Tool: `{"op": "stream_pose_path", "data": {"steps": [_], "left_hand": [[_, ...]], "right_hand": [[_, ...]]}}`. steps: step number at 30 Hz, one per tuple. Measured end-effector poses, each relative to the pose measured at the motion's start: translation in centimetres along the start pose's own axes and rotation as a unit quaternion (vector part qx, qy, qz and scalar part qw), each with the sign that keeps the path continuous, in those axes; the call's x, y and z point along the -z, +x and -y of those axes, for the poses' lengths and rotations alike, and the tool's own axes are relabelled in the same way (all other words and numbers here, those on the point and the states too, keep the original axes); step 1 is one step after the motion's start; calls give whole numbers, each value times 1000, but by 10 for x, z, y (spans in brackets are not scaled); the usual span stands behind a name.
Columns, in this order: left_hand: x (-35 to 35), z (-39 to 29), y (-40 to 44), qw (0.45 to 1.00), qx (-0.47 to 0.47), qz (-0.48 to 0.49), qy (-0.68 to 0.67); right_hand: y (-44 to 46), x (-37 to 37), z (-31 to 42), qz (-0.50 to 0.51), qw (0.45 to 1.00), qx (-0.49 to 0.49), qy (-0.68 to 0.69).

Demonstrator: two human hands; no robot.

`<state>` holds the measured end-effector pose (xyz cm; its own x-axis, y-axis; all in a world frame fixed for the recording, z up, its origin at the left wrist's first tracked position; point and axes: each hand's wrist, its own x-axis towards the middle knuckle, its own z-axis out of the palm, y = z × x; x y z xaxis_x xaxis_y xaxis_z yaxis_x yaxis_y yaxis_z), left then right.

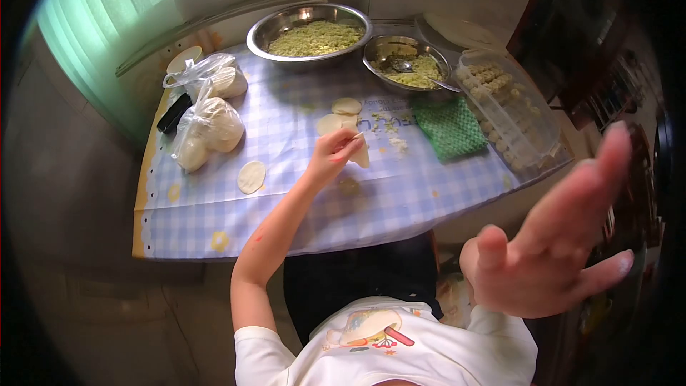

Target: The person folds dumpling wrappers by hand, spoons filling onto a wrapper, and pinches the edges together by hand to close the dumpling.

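My left hand [336, 155] is over the middle of the table, thumb and fingers pinched on the edge of a dough wrapper [361, 158] that hangs down. Just beyond it lie round wrappers, a whole one [346, 106] and another [329, 125] partly covered. A single wrapper [251, 177] rests to the left of my forearm. My right hand [547, 250] is raised close to the camera, off the table's right front edge. Its fingers are spread and hold nothing; a whitish smear shows on one fingertip.
A large steel bowl [257, 44] and a smaller one [371, 71] with a spoon [402, 66] hold chopped green filling. Bagged dough wrappers [218, 125] sit left. At right are a green mesh cloth [450, 129] and a clear container [543, 132] of dumplings. Filling crumbs [397, 144] dot the tablecloth.
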<state>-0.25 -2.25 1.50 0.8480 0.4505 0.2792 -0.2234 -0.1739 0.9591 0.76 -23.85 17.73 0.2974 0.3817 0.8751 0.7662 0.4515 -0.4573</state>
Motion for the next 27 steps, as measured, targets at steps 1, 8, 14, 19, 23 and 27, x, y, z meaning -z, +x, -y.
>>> {"op": "stream_pose_path", "data": {"steps": [1, 8, 14, 19, 23, 27], "left_hand": [[0, 2, 0, 1000, 7, 1, -5], [0, 12, 2, 998, -15, 5, -64], [0, 15, 2, 999, -9, 4, -48], [0, 11, 2, 999, -13, 9, -29], [0, 10, 1, 999, -17, 15, -48], [2, 13, 1, 998, -11, 16, -62]], "right_hand": [[1, 2, -3, 5, 999, 43, -31], [30, 2, 18, 21, 868, 131, -479], [23, 4, 21, -24, 845, 104, -525], [17, 0, 33, 16, 797, 53, -602], [19, 23, 28, 90, 776, 169, -601], [2, 19, 14, 84, 514, 152, -840]]}}
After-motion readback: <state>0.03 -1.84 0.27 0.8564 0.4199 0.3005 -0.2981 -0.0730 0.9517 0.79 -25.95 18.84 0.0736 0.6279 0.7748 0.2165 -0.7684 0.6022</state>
